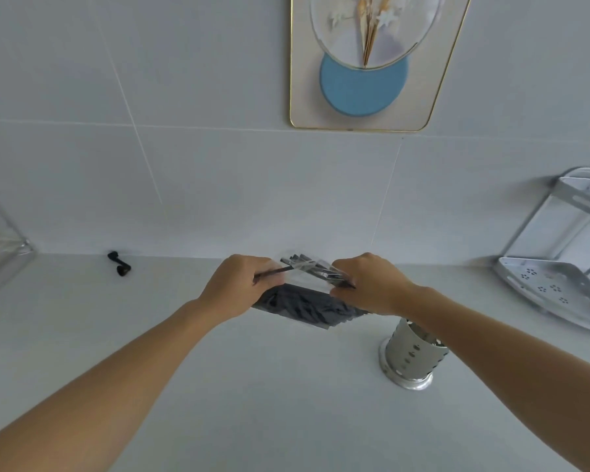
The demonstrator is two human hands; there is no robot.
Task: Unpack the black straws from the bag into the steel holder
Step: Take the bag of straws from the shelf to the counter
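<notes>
The steel holder stands upright on the counter, partly under the right forearm. Above the counter, the left hand and right hand each curl around an end of the clear bag, held between them; black straws lie bunched inside it

The right forearm hides the steel holder's upper rim; at three o'clock the metal rack runs off frame; fingertips of both hands unseen.
</notes>
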